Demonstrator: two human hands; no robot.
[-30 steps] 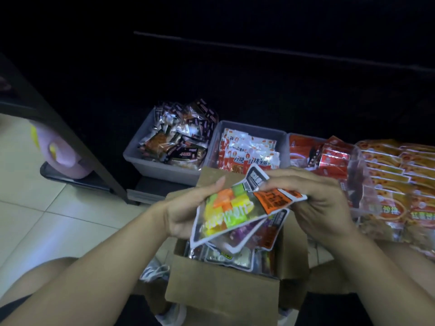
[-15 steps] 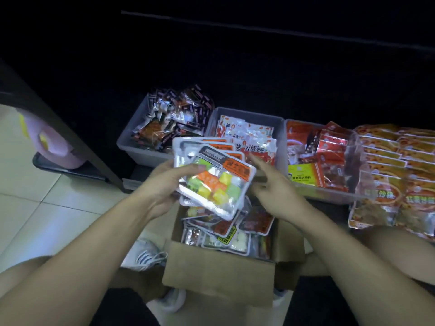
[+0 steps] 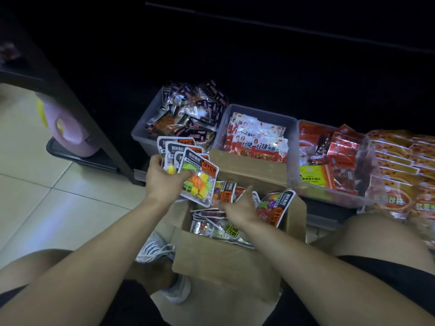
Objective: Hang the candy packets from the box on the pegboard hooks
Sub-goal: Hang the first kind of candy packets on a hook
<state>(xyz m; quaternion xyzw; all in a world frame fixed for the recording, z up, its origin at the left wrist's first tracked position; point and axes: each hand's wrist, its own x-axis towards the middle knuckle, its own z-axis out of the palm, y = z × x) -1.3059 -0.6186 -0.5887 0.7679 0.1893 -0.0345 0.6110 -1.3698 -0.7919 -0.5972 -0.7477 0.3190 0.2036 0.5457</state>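
Cardboard flaps frame the box (image 3: 226,262) on the floor between the person's knees. A moment ago both hands were sorting one packet; now the left hand (image 3: 164,178) grips a fanned stack of candy packets (image 3: 188,165) above the box's left edge, while the right hand (image 3: 237,205) has dropped into the box, fingers spread loosely over more packets, holding nothing yet. So gathering goes on; no pegboard shows. Each packet is glossy, white-edged, with bright cube sweets visible.
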